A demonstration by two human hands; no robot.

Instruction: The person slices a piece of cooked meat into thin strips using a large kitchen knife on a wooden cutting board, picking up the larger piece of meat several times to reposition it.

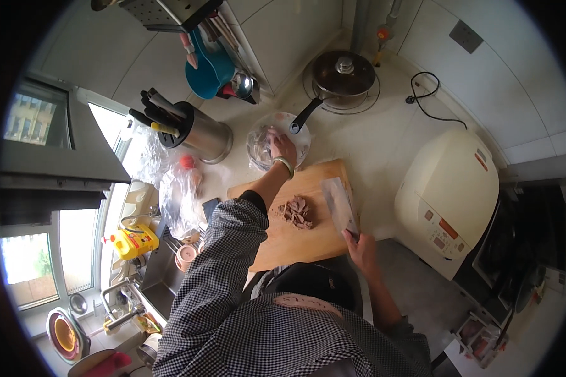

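Observation:
My left hand (284, 145) reaches over a white plate (304, 143) behind the chopping board, fingers on a clear plastic bag (260, 147) lying there. Whether the fingers grip the bag or only rest on it is unclear, and its contents are hard to make out. In my right hand (361, 250) is the handle of a cleaver (338, 201). Its broad blade lies over the right edge of the wooden chopping board (283, 247). A small heap of sliced brown meat (296, 212) sits mid-board, left of the blade.
A lidded frying pan (343, 75) stands behind, its handle over the plate. At left are a knife block (203, 134), a plastic bag (181, 202), a phone (211, 208) and the sink (162, 287). A cream rice cooker (445, 188) is at right.

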